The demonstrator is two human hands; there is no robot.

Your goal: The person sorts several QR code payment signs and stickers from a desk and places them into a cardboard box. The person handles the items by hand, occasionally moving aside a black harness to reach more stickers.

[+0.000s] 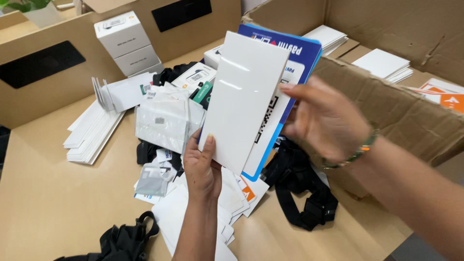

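Cardboard of the large torn brown carton (386, 111) runs just right of the glossy white rectangular box (244, 99), which you hold upright in mid-air above the tan tabletop (53, 203). Directly behind that box, touching it, sits a blue-and-white printed card (295, 63). Stacked white cartons (123, 43) stand well to the box's upper left; a fanned row of white leaflets (92, 130) lies to its left; black webbing straps (297, 186) lie below and right of it. Your left hand (203, 169) closes around the box's lower edge, thumb laid up its front face. Your right hand (326, 121) is half open, fingertips pinching box and card together at the right edge. Risk, as I judge it: the slick surface and shallow pinch could let the card slide free into the clutter beneath.
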